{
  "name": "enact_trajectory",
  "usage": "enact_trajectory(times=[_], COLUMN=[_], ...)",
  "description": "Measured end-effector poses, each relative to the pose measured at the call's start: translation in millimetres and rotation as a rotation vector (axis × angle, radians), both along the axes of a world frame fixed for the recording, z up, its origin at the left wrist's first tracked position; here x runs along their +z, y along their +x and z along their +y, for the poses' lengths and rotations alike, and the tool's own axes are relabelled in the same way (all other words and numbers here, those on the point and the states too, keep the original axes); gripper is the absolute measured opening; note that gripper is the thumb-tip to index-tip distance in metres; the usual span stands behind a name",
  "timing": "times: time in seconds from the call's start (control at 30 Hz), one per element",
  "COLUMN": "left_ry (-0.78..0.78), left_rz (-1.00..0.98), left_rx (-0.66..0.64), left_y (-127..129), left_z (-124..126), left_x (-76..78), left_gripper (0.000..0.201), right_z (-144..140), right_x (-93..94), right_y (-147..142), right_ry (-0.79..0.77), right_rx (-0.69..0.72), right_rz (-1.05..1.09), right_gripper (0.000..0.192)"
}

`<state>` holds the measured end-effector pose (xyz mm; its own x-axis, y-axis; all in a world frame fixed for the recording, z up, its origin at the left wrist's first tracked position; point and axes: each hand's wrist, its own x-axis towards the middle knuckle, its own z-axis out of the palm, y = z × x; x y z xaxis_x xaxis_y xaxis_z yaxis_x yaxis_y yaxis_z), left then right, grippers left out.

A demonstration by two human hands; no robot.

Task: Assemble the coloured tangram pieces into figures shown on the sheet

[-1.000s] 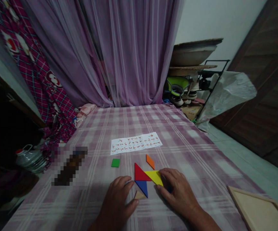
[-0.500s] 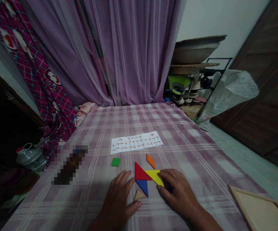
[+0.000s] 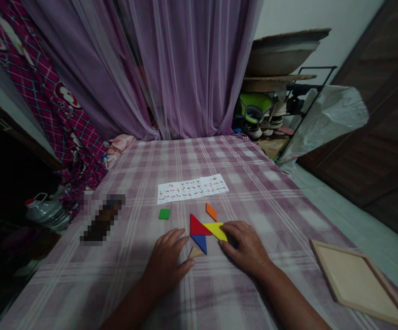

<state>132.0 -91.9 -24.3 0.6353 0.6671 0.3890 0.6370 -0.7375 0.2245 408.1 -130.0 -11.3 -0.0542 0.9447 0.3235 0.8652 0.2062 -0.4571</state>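
Hands flat on the checked cloth of the bed (image 3: 254, 192), near its front edge, one each side of a small cluster of flat coloured pieces. Left hand (image 3: 166, 263) lies palm down, fingers (image 3: 176, 238) loosely spread and gripping nothing; its fingertips stop just short of the red triangle (image 3: 198, 226), and the thumb touches the tan triangle (image 3: 195, 252). Right hand (image 3: 247, 247) also palm down, fingers curled slightly, tips against the right end of the yellow piece (image 3: 216, 230); whether it pinches anything, cannot tell. Red triangle, yellow piece and blue triangle (image 3: 199, 243) sit edge to edge between the two hands; tan triangle just below the blue one. Orange piece (image 3: 211, 211) lies apart, just beyond the yellow. Green square (image 3: 164, 213) well to the left, alone. Printed sheet (image 3: 192, 188) further toward the middle of the bed. Wooden tray (image 3: 357, 284) at the front right corner.
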Motion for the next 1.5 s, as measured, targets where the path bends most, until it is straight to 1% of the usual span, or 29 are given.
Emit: enact_trajectory(times=[0.1, 0.27, 0.4, 0.57, 0.67, 0.77, 0.83, 0.97, 1.1, 1.37, 1.43, 1.5], left_ry=[-0.036, -0.069, -0.084, -0.134, -0.124, -0.111, -0.100, -0.075, -0.028, 0.026, 0.013, -0.015], left_rz=[-0.039, -0.052, -0.008, 0.023, 0.015, -0.003, -0.010, -0.017, 0.007, 0.075, 0.094, 0.100], left_rx=[0.004, 0.081, 0.103, 0.120, 0.095, -0.010, -0.051, -0.046, -0.072, -0.110, -0.121, -0.125], left_y=[-1, 4, 8, 7, 8, 10, 12, 14, 15, 9, 7, 7], left_z=[-4, -11, -11, -8, -8, -9, -9, -6, -1, 2, 1, 0], left_x=[5.5, 16.0, 20.1, 21.5, 22.1, 22.2, 21.2, 17.6, 15.5, 1.8, 4.2, 10.5], left_gripper=[0.037, 0.014, 0.010, 0.004, 0.014, 0.026, 0.024, 0.017, 0.015, 0.021, 0.023, 0.028], right_z=[0, 0, 1, 1, 0, 0, -1, 0, 0, 0, 0, 1], right_x=[1.3, 0.9, 0.0, 0.9, 2.8, 4.3, 3.9, -0.3, -5.5, -6.6, -6.1, -6.2], right_y=[0, 0, 1, 2, 1, 1, 1, 1, 2, 2, 2, 3], right_ry=[-0.003, 0.002, -0.001, -0.036, -0.053, -0.050, -0.040, -0.022, -0.010, -0.007, -0.009, -0.004], right_rx=[0.009, 0.009, 0.010, 0.013, 0.019, 0.014, 0.015, 0.018, 0.014, 0.015, 0.017, 0.018], right_rz=[0.004, 0.006, 0.006, 0.007, 0.013, 0.025, 0.031, 0.031, 0.027, 0.019, 0.016, 0.012], right_gripper=[0.029, 0.027, 0.028, 0.030, 0.030, 0.028, 0.028, 0.028, 0.028, 0.027, 0.027, 0.027])
